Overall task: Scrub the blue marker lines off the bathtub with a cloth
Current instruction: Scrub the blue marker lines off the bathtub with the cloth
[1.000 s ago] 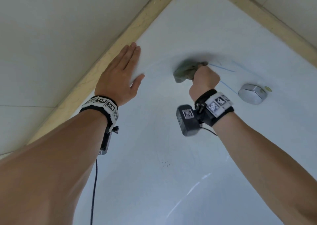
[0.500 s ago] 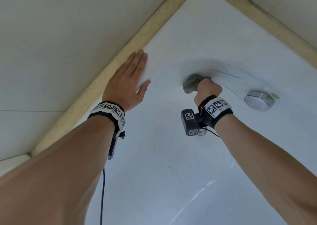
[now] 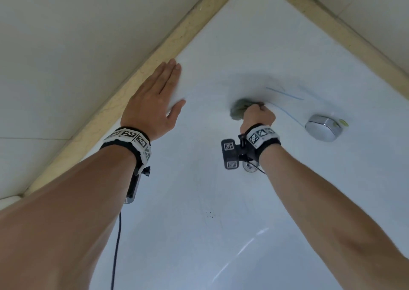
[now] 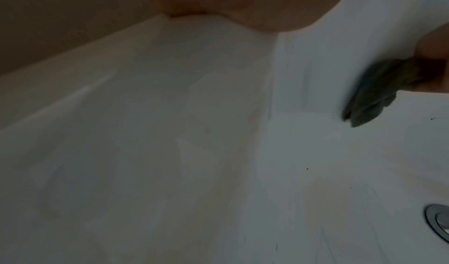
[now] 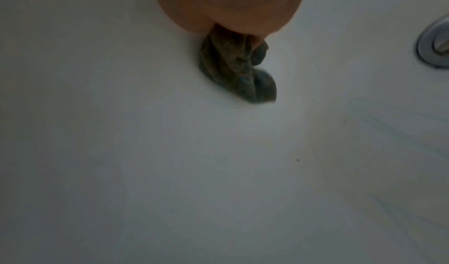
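My right hand (image 3: 257, 115) grips a bunched grey-green cloth (image 3: 238, 111) and presses it against the white bathtub wall (image 3: 254, 35). Thin blue marker lines (image 3: 285, 95) run on the wall just right of the cloth, toward the chrome overflow cap (image 3: 323, 127). The left hand (image 3: 155, 97) lies flat on the tub wall with straight fingers, well left of the cloth. The right wrist view shows the dark cloth (image 5: 238, 66) sticking out below the fist. Seen from the left wrist, the cloth (image 4: 379, 95) sits at the right edge.
A tan tiled ledge (image 3: 137, 75) borders the tub on the left and at the top right. The chrome drain (image 3: 249, 168) sits on the tub floor under my right wrist; it also shows as drain (image 5: 435, 43). Small dark specks (image 3: 210, 214) dot the tub floor.
My right hand has dragged the cloth down the wall and slightly left, away from the blue lines. The left hand has stayed flat on the wall.
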